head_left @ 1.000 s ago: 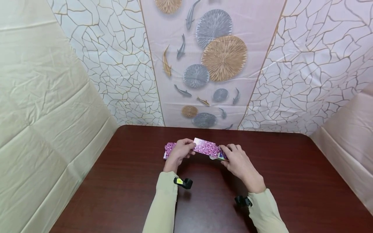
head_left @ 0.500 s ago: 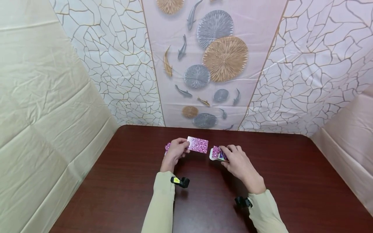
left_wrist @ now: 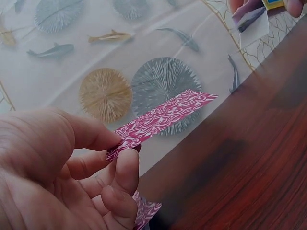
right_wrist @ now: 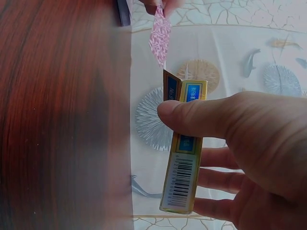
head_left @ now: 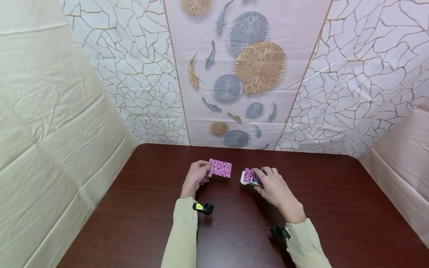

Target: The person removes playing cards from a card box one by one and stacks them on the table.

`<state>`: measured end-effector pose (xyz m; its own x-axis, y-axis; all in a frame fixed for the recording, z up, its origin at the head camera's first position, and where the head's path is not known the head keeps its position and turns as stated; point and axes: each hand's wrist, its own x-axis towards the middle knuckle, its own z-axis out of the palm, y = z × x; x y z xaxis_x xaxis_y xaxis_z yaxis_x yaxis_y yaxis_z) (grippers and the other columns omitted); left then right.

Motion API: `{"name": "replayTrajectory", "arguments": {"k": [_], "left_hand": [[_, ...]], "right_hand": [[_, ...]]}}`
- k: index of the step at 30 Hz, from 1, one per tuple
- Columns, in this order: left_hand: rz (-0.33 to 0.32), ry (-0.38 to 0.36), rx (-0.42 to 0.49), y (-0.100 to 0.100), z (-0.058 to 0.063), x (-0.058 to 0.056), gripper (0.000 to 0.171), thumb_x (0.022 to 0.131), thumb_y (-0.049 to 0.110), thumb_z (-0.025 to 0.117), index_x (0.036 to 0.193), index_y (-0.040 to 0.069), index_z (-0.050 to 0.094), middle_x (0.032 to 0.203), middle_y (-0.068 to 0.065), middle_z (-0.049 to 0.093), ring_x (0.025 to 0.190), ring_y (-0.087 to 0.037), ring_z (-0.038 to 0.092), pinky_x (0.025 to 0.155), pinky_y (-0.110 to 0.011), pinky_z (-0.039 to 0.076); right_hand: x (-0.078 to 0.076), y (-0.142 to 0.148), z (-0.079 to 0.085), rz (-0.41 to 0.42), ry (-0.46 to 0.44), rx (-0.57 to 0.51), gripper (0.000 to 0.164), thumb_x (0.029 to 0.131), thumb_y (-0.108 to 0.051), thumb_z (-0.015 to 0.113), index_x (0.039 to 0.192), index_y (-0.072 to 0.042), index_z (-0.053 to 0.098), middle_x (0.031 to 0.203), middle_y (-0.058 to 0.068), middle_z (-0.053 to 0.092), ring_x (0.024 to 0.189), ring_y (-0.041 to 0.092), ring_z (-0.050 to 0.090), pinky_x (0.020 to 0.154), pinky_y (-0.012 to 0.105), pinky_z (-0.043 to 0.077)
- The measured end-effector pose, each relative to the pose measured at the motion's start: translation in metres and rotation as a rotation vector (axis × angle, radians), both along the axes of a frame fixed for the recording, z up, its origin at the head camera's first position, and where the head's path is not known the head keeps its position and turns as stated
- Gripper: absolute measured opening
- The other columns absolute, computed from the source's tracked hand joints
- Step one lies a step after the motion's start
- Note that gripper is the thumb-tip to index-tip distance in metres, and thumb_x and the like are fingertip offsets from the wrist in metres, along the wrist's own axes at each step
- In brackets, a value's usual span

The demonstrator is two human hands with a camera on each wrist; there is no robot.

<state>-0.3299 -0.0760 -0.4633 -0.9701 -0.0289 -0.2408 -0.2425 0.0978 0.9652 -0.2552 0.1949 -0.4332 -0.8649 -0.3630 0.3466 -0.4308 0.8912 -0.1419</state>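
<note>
My left hand (head_left: pixel 195 178) pinches a pink-and-white patterned playing card (head_left: pixel 221 168) by its left end, between thumb and fingers. In the left wrist view the card (left_wrist: pixel 165 117) points away from the fingertips. Below that hand more pink-patterned cards (left_wrist: pixel 147 211) show, mostly hidden by it. My right hand (head_left: pixel 274 187) grips a card box (right_wrist: pixel 180 177), thumb on one side and fingers on the other; a barcode marks its narrow side. At the box's left end a white flap stands out, and a pink-patterned card (head_left: pixel 248 174) shows there.
Both hands work over the far half of a dark red-brown table (head_left: pixel 241 230). Behind its back edge hangs a patterned cloth (head_left: pixel 234 74) with fish and round leaf shapes. A pale cloth (head_left: pixel 67 141) borders the left side.
My left hand has drawn the card away from the box and carried it left, over the cards lying there. The right hand and box have stayed in place.
</note>
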Motion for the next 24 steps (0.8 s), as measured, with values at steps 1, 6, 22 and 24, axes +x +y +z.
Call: {"name": "replayTrajectory", "arguments": {"k": [1, 6, 22, 24], "left_hand": [[0.0, -0.005, -0.002, -0.001, 0.0, 0.0, 0.021, 0.096, 0.019, 0.06, 0.112, 0.007, 0.063, 0.073, -0.001, 0.062, 0.063, -0.015, 0.061, 0.05, -0.026, 0.043], [0.001, -0.004, -0.001, -0.004, 0.0, 0.0, 0.022, 0.096, 0.019, 0.059, 0.113, 0.006, 0.063, 0.071, -0.001, 0.061, 0.061, -0.017, 0.06, 0.048, -0.026, 0.041], [0.011, 0.036, -0.024, -0.014, 0.002, 0.0, 0.023, 0.096, 0.017, 0.059, 0.114, 0.003, 0.063, 0.088, -0.004, 0.06, 0.063, -0.009, 0.06, 0.054, -0.025, 0.043], [0.014, 0.041, -0.014, -0.016, 0.001, -0.001, 0.022, 0.096, 0.016, 0.059, 0.113, 0.002, 0.062, 0.085, -0.003, 0.06, 0.062, -0.009, 0.06, 0.052, -0.024, 0.042]], "right_hand": [[0.0, 0.0, 0.0, 0.0, -0.001, -0.001, 0.057, 0.079, -0.015, 0.081, 0.13, -0.004, 0.059, 0.115, 0.021, 0.061, 0.103, 0.04, 0.054, 0.081, 0.054, 0.049], [0.0, 0.001, 0.0, 0.003, 0.003, -0.002, 0.057, 0.079, -0.016, 0.082, 0.13, -0.004, 0.059, 0.114, 0.021, 0.061, 0.103, 0.04, 0.054, 0.08, 0.054, 0.049], [0.0, 0.001, 0.001, 0.001, 0.012, -0.001, 0.057, 0.079, -0.015, 0.082, 0.13, -0.004, 0.059, 0.114, 0.021, 0.061, 0.101, 0.04, 0.054, 0.08, 0.054, 0.049], [0.0, 0.001, 0.001, 0.002, 0.015, -0.003, 0.057, 0.078, -0.015, 0.082, 0.129, -0.004, 0.059, 0.113, 0.021, 0.061, 0.101, 0.04, 0.054, 0.079, 0.054, 0.049]]}}
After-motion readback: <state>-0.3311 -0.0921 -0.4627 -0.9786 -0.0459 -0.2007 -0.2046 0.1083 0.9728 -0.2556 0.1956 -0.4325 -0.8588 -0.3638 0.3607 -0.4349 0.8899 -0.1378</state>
